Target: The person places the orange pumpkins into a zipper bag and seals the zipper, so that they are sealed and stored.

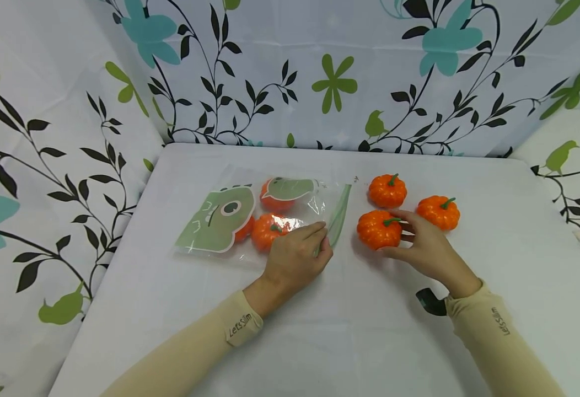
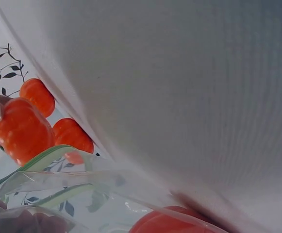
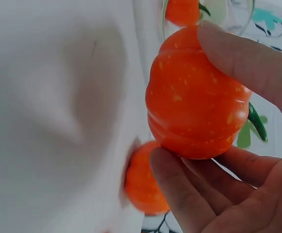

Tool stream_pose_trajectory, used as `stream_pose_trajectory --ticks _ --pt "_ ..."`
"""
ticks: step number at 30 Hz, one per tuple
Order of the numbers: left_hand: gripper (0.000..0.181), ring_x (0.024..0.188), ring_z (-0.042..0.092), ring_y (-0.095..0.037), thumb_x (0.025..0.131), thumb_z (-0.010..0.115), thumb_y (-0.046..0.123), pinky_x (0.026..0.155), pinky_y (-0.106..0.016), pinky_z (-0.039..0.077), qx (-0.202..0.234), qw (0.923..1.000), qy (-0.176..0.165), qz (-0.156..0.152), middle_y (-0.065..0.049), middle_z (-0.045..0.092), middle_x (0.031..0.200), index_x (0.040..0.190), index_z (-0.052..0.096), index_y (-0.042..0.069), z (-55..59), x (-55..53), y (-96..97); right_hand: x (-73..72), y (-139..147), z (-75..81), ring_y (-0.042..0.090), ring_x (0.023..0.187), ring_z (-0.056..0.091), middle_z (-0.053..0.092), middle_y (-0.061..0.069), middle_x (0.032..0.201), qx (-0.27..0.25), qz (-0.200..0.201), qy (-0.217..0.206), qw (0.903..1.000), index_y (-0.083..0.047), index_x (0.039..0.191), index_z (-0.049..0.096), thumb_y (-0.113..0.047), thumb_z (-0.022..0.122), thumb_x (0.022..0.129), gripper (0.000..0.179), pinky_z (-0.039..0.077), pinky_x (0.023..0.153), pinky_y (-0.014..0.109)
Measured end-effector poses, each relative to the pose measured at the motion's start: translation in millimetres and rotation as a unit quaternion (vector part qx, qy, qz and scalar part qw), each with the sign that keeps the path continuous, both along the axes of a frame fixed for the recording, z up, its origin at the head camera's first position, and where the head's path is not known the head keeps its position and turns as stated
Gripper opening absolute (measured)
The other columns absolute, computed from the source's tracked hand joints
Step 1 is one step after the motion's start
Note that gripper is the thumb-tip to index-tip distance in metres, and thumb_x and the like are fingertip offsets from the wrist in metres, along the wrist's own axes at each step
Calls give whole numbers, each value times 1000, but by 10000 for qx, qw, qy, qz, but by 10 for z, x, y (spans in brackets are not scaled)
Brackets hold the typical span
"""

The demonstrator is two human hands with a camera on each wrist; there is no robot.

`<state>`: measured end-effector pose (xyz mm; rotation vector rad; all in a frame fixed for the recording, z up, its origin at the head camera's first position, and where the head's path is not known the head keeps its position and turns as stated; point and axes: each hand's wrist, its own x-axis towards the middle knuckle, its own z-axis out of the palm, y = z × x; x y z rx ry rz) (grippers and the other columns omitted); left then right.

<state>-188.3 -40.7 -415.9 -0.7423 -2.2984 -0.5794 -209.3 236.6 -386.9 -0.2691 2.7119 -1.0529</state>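
Note:
A small orange toy pumpkin (image 1: 375, 231) with a green stem is gripped in my right hand (image 1: 429, 251), thumb on one side and fingers on the other. The right wrist view shows this pumpkin (image 3: 194, 97) held above the tabletop. To its left lies a clear zip bag (image 1: 240, 259) with a green cartoon creature print, its green-edged mouth turned toward the pumpkin. My left hand (image 1: 297, 253) pinches the bag near that mouth, and the left wrist view shows the green zip strip (image 2: 58, 150) parted. Inside the bag are orange pumpkins (image 1: 266, 234), partly hidden by the print.
Two more pumpkins sit on the white table (image 1: 369, 342): one pumpkin (image 1: 387, 191) behind the held one, another pumpkin (image 1: 439, 213) just right of my right hand. A patterned curtain (image 1: 280, 71) stands along the table's far edge.

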Motion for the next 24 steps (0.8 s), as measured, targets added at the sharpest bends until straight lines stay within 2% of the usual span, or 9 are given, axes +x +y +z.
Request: stream_pose_trajectory --ticks 10,20,24 --pt "22 93 74 -17 86 68 10 75 -30 60 -80 10000 -1 2 -7 76 106 102 80 2 5 -1 -4 -169 -450 -144 40 123 59 51 18 146 -286 312 163 9990 -4 152 42 -24 86 81 85 50 99 51" --pt "21 91 75 -18 84 69 10 72 -30 61 -115 9998 155 18 -7 77 103 101 80 3 20 8 -7 -254 -728 -216 36 123 59 51 15 147 -579 425 314 9969 -3 151 44 -22 87 80 85 50 100 48" --pt "21 91 75 -18 85 69 11 73 -30 60 -203 9996 199 -20 -8 76 104 102 80 2 12 21 -13 -289 -824 -259 34 123 59 55 15 142 -669 472 340 9961 -2 147 48 -20 86 81 78 49 102 48"
